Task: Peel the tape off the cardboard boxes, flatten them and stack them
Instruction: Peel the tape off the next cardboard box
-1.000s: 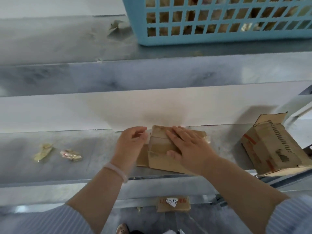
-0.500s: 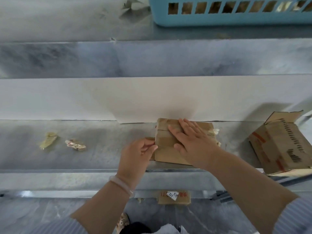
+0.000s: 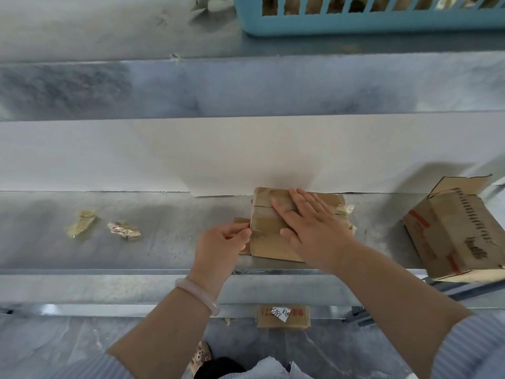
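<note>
A small flattened cardboard box (image 3: 266, 233) lies on the metal shelf (image 3: 164, 250) against the white back panel. My right hand (image 3: 308, 225) presses flat on top of it with straight fingers. At the box's left edge my left hand (image 3: 222, 244) pinches a tape end or flap between thumb and fingers; which of the two I cannot tell. Clear tape (image 3: 345, 210) sticks out crumpled at the box's right side. A larger brown box (image 3: 456, 231) with an open flap stands tilted at the shelf's right end.
Two crumpled tape scraps (image 3: 82, 222) (image 3: 124, 229) lie on the shelf to the left. A blue plastic basket (image 3: 369, 20) sits on the upper shelf at the back right. A flat cardboard piece with a white label (image 3: 282, 315) lies on the floor below.
My left hand has slid from the box's upper left corner down to its left edge and now pinches there. The right hand stays pressed on the box. The camera tilted down.
</note>
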A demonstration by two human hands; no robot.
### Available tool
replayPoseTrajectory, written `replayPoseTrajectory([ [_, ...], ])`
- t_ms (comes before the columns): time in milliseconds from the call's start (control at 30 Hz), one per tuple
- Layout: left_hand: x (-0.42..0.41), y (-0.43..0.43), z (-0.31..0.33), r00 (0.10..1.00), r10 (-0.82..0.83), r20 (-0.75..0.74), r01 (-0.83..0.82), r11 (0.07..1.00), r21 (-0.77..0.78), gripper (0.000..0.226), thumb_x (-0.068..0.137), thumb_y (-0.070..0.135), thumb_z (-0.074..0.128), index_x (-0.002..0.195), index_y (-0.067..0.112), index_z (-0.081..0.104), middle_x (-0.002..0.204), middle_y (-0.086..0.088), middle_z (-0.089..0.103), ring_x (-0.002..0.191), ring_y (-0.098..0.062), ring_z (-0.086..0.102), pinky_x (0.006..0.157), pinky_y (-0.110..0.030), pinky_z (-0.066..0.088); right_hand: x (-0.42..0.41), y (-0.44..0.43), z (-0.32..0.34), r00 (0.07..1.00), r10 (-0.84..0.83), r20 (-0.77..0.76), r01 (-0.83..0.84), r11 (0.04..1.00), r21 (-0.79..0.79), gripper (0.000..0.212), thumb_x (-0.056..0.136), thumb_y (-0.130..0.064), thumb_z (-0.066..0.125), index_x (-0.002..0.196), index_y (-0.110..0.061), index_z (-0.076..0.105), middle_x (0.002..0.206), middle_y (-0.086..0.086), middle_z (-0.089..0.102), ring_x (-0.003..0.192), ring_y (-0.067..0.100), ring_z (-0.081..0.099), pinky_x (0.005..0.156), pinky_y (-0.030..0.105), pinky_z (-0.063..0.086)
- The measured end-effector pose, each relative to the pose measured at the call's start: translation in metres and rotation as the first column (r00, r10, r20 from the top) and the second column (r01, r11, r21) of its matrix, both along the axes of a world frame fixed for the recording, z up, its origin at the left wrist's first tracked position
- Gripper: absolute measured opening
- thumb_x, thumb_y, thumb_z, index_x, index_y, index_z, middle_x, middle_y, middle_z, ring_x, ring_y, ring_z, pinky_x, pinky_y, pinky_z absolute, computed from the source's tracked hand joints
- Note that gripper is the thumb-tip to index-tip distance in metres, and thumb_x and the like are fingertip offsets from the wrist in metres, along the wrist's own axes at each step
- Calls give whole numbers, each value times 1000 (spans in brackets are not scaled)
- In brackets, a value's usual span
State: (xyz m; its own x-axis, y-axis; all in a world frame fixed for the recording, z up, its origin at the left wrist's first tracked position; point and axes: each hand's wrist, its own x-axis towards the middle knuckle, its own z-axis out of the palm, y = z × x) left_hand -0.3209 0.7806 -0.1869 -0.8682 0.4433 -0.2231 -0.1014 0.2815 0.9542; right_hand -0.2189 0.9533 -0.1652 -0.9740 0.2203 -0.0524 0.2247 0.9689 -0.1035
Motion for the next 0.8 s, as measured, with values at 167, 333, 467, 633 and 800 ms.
replayPoseTrajectory([
  [167, 1, -3, 2, 984, -69, -165, 46, 989, -139, 21, 83, 24, 74, 74, 41, 67, 71, 17, 71, 74, -1, 68, 69, -16, 52, 1, -1, -2, 1000, 2, -11, -2, 1000, 21, 59, 100, -49, 21, 154, -35, 2, 163, 8, -3, 149, 19, -6, 107, 25, -25],
  [333, 3, -2, 3, 922, -146, -358, 47, 962, -269, 23, 86, 24, 68, 72, 41, 61, 70, 19, 65, 73, 10, 58, 60, -3, 41, 2, -1, -1, 1000, 1, -6, -1, 1000, 7, 59, 99, -49, 20, 154, -36, 2, 163, 7, -5, 149, 18, -8, 109, 26, -23],
  [467, -1, -2, 1, 838, -278, -470, 93, 921, -378, 31, 91, 21, 60, 67, 38, 50, 70, 14, 55, 65, -1, 50, 58, -7, 38, 3, -1, -1, 1000, 6, -5, -5, 1000, 19, 59, 100, -49, 19, 154, -35, 0, 163, 8, -5, 149, 19, -8, 109, 27, -22],
  [633, -9, 0, -2, 894, -348, -281, 205, 877, -434, 25, 94, 22, 54, 70, 28, 53, 61, 11, 50, 49, 0, 42, 49, -8, 37, 3, -1, -2, 1000, 12, 1, -12, 1000, 19, 59, 99, -49, 18, 154, -35, 0, 163, 7, -5, 149, 19, -8, 113, 29, -19],
  [800, -9, -1, 7, 933, -332, 138, 357, 904, -236, 26, 99, 16, 48, 74, 18, 57, 62, 2, 52, 62, -13, 48, 75, -30, 46, 4, 0, -2, 1000, 24, 4, -24, 1000, 6, 60, 98, -52, 16, 153, -37, 1, 163, 6, -6, 149, 17, -8, 113, 28, -19],
])
